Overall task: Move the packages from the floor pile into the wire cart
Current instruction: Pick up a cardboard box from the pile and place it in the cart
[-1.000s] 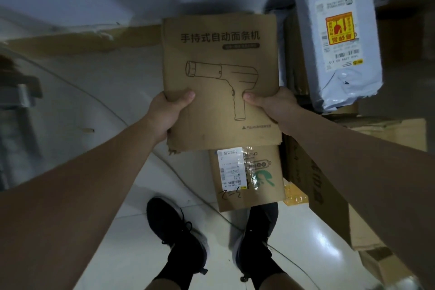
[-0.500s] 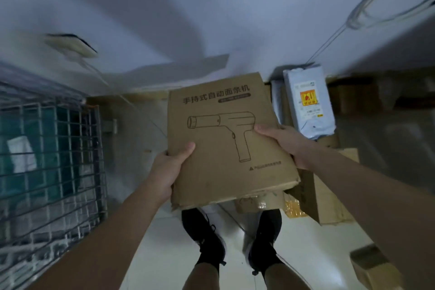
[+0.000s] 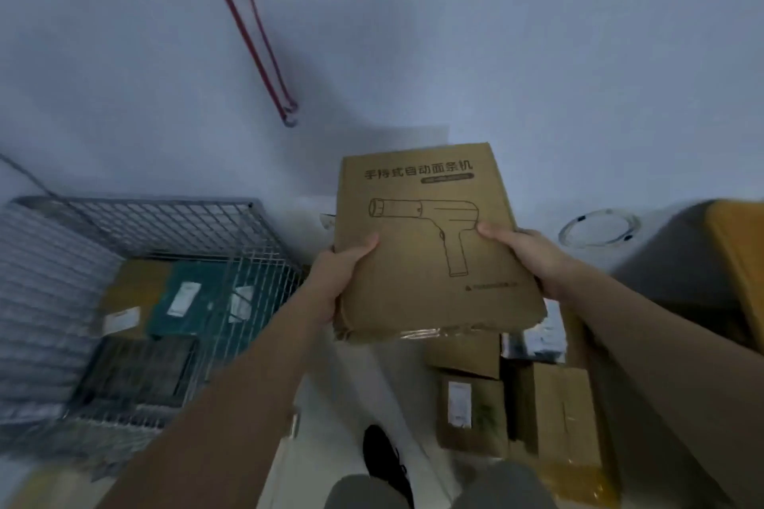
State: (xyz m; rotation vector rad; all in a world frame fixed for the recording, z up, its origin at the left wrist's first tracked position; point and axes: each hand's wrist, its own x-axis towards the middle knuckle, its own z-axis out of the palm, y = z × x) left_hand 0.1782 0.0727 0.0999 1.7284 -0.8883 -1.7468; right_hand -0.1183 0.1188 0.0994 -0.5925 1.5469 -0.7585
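A flat brown cardboard box (image 3: 430,244) printed with a gun-shaped tool drawing is held up in front of me. My left hand (image 3: 337,277) grips its left edge, thumb on top. My right hand (image 3: 525,256) grips its right edge the same way. The wire cart (image 3: 198,227) stands to the left, below the box, with several packages inside, among them a green one (image 3: 186,298) and a brown one (image 3: 124,302). The floor pile (image 3: 516,397) of cardboard boxes lies below and right of the held box.
A red strap with a hook (image 3: 285,112) hangs on the pale wall ahead. A coiled cable (image 3: 599,227) lies at the wall's foot on the right. A large yellow and grey package (image 3: 727,269) sits at far right. My shoe (image 3: 384,455) is on the floor.
The view has swung left and up: the wire cart now fills the lower left, and the held box has shifted right of centre, still in both hands. The grey mailer is out of sight.
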